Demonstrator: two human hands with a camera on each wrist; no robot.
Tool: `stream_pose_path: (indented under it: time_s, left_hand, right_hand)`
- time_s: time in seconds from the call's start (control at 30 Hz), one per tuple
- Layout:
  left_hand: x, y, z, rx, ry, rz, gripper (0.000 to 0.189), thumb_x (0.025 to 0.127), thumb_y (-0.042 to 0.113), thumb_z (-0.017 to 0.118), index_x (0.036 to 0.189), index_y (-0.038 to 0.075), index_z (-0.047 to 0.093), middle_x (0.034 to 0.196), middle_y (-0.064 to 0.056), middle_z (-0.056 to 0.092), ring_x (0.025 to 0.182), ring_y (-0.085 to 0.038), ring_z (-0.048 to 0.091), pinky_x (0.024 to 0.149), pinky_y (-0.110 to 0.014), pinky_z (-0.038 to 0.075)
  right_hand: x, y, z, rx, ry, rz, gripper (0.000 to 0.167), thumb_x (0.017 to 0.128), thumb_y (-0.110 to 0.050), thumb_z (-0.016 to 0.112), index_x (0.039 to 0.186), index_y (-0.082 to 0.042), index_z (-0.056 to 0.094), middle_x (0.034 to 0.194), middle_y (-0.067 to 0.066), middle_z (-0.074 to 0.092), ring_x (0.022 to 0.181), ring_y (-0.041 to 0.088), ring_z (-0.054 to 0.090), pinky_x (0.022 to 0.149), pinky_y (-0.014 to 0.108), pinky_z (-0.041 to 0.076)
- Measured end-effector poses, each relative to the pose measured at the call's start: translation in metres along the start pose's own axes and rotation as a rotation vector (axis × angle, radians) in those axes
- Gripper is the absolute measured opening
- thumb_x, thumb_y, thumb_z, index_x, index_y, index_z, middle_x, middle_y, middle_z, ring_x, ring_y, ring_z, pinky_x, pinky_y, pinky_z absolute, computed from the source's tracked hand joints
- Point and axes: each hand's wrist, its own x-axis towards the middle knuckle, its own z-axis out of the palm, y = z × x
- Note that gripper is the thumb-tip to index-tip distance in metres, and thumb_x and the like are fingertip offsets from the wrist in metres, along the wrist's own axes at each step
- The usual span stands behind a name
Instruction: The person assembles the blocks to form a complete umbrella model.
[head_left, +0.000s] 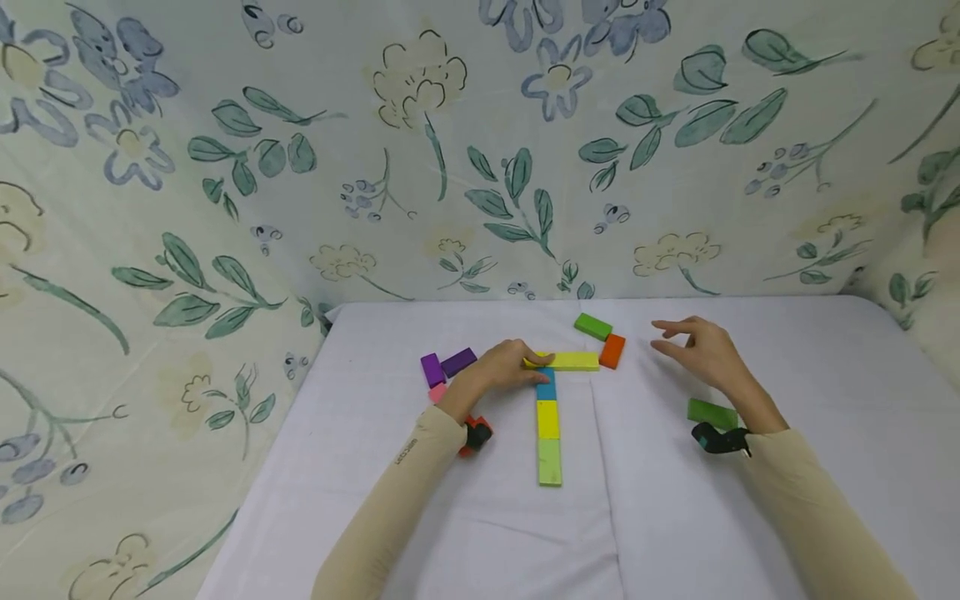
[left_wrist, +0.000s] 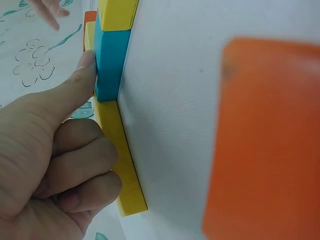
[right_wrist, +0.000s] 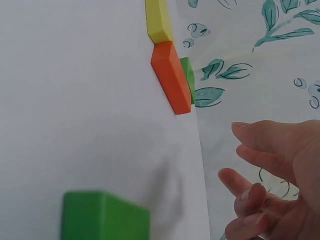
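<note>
Yellow blocks (head_left: 576, 361) form a crossbar over a column of a blue block (head_left: 547, 385), a yellow block (head_left: 548, 419) and a light green block (head_left: 550, 462). My left hand (head_left: 510, 364) grips the crossbar's left part where it meets the blue block. In the left wrist view its thumb lies against the blue block (left_wrist: 111, 65), and its other visible fingers curl beside the yellow block (left_wrist: 124, 165). My right hand (head_left: 701, 354) hovers right of the orange block (head_left: 612, 351), fingers loosely bent and holding nothing; the right wrist view shows its fingertips (right_wrist: 240, 129) apart.
Behind the orange block lies a green block (head_left: 593, 326). Purple blocks (head_left: 459, 362) and a pink block (head_left: 437, 392) lie left of my left hand, with orange-red blocks (head_left: 467, 451) under its wrist. Another green block (head_left: 712, 413) sits by my right wrist. A floral cloth (head_left: 480, 250) hangs behind.
</note>
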Motion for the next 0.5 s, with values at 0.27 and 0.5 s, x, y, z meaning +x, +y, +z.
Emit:
stream_pose_path:
  time_s: [0.27, 0.5]
  left_hand:
    - [-0.002, 0.002, 0.000, 0.000, 0.001, -0.015, 0.052, 0.095, 0.037, 0.074, 0.143, 0.025, 0.058, 0.150, -0.001, 0.057, 0.096, -0.015, 0.053, 0.078, -0.023, 0.040]
    - [-0.002, 0.003, 0.000, 0.021, 0.001, -0.031, 0.052, 0.095, 0.039, 0.074, 0.143, 0.029, 0.057, 0.151, 0.000, 0.057, 0.097, -0.014, 0.054, 0.076, -0.022, 0.040]
  right_hand:
    - [-0.049, 0.031, -0.011, -0.019, 0.012, -0.045, 0.049, 0.099, -0.034, 0.071, 0.137, -0.003, 0.066, 0.121, 0.023, 0.064, 0.070, 0.014, 0.046, 0.052, 0.027, 0.036]
    - [-0.083, 0.044, -0.018, -0.021, -0.017, -0.078, 0.048, 0.094, -0.032, 0.077, 0.133, -0.005, 0.069, 0.120, 0.022, 0.067, 0.067, 0.007, 0.043, 0.052, 0.026, 0.034]
